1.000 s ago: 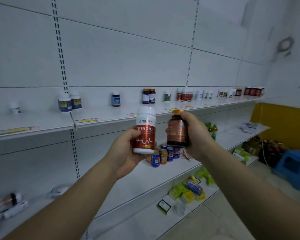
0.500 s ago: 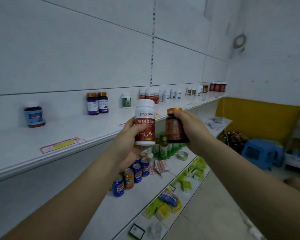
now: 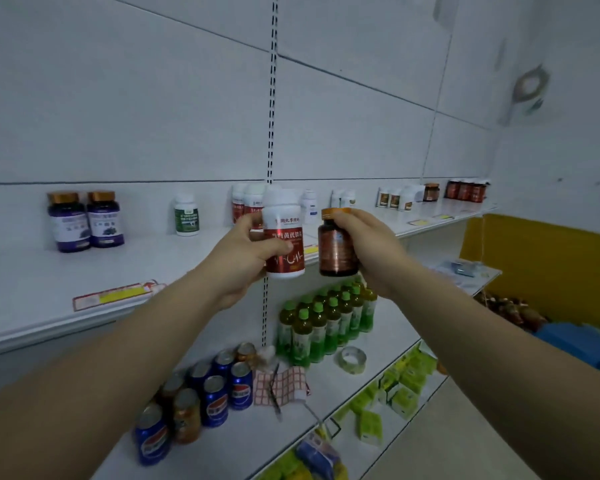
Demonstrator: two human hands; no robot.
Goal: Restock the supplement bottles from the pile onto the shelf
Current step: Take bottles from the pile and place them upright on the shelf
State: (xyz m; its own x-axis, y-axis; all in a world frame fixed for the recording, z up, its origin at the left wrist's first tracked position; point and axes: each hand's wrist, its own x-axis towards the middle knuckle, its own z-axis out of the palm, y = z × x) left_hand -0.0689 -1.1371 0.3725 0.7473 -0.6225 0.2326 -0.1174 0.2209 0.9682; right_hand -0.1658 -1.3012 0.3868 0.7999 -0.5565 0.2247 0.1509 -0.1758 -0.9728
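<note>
My left hand (image 3: 238,258) grips a white bottle (image 3: 284,237) and my right hand (image 3: 371,251) grips a brown bottle (image 3: 336,247), both up by the shelf (image 3: 49,289).

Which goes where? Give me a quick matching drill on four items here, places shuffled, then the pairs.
1 white bottle
2 amber bottle
3 purple bottles
4 tape roll

A top shelf, left end
B left hand
C lower shelf, beside the green bottles
D right hand

Pairs: 1-B, 2-D, 3-A, 4-C
</note>
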